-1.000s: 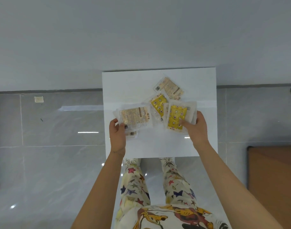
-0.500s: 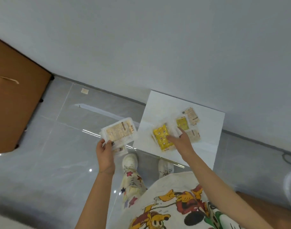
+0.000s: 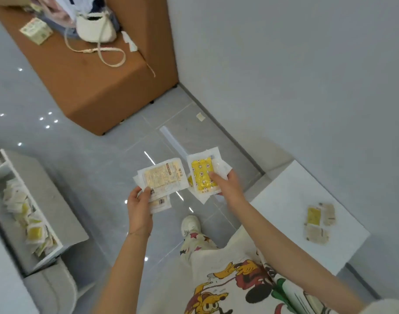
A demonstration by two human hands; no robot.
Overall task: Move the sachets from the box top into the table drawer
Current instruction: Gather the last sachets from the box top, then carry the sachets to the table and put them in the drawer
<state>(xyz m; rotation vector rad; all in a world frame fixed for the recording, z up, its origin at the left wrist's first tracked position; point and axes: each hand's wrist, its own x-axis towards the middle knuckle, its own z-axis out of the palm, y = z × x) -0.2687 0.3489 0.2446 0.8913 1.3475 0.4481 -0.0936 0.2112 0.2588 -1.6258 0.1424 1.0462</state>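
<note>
- My left grip pinches a fan of pale sachets, and my right grip pinches yellow star-print sachets. Both loads are over the floor.
- The open table drawer on my left already holds a heap of sachets.
- A few leftover sachets lie on the white box top, so I judge one more trip is needed after this load.

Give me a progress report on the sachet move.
Done: a pile of sachets lies in the drawer. In hand: left hand grips pale sachets, right hand grips yellow sachets, both over the floor. Left: a few sachets lie on the box top.
</note>
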